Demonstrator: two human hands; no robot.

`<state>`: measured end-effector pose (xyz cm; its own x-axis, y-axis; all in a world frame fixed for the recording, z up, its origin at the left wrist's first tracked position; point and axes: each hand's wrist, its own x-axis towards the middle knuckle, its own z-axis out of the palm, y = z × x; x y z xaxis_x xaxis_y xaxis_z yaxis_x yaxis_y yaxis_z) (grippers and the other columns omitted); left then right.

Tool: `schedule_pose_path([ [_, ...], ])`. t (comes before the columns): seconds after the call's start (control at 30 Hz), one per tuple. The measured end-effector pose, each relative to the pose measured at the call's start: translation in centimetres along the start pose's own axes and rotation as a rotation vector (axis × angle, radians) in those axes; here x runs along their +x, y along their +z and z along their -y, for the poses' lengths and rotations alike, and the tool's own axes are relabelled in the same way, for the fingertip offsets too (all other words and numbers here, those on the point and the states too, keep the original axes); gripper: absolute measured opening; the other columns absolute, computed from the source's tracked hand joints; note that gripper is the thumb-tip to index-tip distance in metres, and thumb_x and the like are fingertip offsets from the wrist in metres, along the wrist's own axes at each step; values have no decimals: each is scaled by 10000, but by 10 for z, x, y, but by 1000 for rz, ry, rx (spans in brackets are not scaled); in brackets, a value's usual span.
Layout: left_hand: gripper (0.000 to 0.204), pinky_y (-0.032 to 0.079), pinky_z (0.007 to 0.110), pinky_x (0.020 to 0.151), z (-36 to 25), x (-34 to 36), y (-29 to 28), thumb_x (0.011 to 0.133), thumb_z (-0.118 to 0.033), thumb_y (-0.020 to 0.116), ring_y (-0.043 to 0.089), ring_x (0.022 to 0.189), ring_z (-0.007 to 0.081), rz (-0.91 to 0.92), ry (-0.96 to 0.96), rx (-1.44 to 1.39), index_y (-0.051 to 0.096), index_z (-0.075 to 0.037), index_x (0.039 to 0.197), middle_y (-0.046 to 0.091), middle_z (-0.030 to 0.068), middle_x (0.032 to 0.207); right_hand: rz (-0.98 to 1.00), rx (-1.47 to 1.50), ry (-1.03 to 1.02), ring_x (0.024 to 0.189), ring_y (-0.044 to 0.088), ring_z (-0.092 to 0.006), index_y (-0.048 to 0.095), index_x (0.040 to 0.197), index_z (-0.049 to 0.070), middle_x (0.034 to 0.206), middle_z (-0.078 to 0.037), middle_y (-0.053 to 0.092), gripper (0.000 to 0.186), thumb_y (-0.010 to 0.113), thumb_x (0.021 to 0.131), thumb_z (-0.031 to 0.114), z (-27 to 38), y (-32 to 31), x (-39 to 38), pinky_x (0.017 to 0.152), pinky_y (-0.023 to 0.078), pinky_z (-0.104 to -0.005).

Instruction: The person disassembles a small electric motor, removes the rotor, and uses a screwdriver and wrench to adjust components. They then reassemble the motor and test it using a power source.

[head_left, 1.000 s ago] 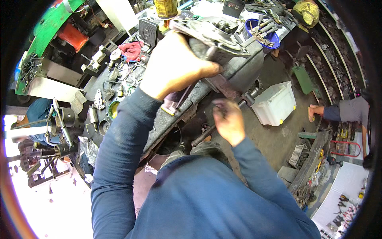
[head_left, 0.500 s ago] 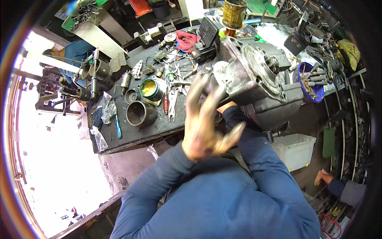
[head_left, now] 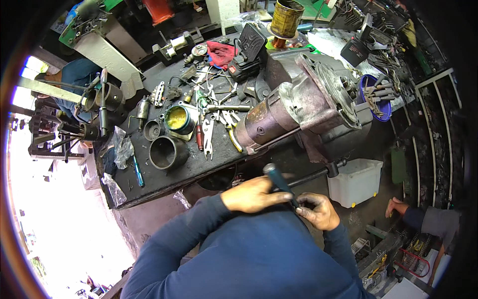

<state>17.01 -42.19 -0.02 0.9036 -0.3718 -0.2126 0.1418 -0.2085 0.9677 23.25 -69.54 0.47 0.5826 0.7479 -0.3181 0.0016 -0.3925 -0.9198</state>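
Note:
Close to my chest, both hands are on a short tool with a dark teal handle [head_left: 279, 180], tilted and partly smeared by motion. My left hand [head_left: 251, 195] is closed around its upper part, thumb stretched along it. Lower down, my right hand [head_left: 320, 213] pinches the tool's other end with bent fingers; the tip is hidden there. Beyond my hands, a grimy cylindrical motor [head_left: 264, 124] with a pale cast-metal housing [head_left: 318, 97] lies across the bench's front edge. Below it a black bar with a knob [head_left: 334, 168] sticks out, close to my hands but apart from them.
On the dark bench [head_left: 164, 182] lie spanners [head_left: 208, 139], a red screwdriver [head_left: 200, 137], a grease tin [head_left: 178, 118] and a metal ring [head_left: 168, 152]. A blue basket [head_left: 382, 115] of tools stands right. A white bin [head_left: 354, 187] is below. Another person's arm [head_left: 423, 219] shows lower right.
My left hand has dropped from its raised, spread position before the motor and closed on the tool. My right hand has come back from under the motor to my chest.

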Motion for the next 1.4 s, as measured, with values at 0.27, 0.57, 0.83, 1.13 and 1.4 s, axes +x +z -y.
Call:
schedule_pose_path([
  [0.27, 358, 527, 512, 743, -122, 62, 30, 969, -186, 704, 643, 841, 481, -36, 474, 195, 530, 9, 1213, 654, 262, 918, -655, 463, -689, 996, 661, -299, 516, 1339, 23, 1116, -214, 654, 937, 677, 760, 741, 127, -61, -35, 864, 543, -403],
  [0.57, 704, 503, 446, 976, -214, 124, 36, 837, -161, 804, 592, 1154, 409, -402, 659, 425, 457, 63, 1408, 583, 255, 1190, 111, 620, -1059, 508, 458, -99, 472, 1399, 74, 603, 41, 478, 716, 565, 992, 656, 177, -198, 17, 556, 451, -305],
  [0.83, 432, 512, 337, 1017, -283, 115, -62, 910, -227, 669, 695, 1108, 222, -773, 215, 628, 702, 38, 1250, 744, 154, 1163, 374, 663, -1311, 388, 356, -57, 723, 1169, 27, 504, 62, 370, 633, 495, 1052, 606, 214, -273, 127, 369, 373, -284],
  [1.13, 338, 554, 327, 802, -249, 202, -115, 966, -241, 744, 663, 848, 111, -113, -133, 579, 718, 4, 1196, 749, 83, 931, 58, 949, -738, 414, 375, -86, 669, 1067, -8, 532, 45, 373, 652, 550, 1018, 631, 220, -248, 149, 419, 377, -267],
  [1.4, 338, 548, 349, 790, -248, 205, -110, 960, -245, 743, 673, 816, 154, -148, -38, 639, 715, -2, 1195, 738, 109, 899, 9, 938, -747, 365, 405, -106, 651, 1067, -38, 494, 41, 393, 730, 496, 1020, 673, 218, -260, 160, 398, 411, -291],
])
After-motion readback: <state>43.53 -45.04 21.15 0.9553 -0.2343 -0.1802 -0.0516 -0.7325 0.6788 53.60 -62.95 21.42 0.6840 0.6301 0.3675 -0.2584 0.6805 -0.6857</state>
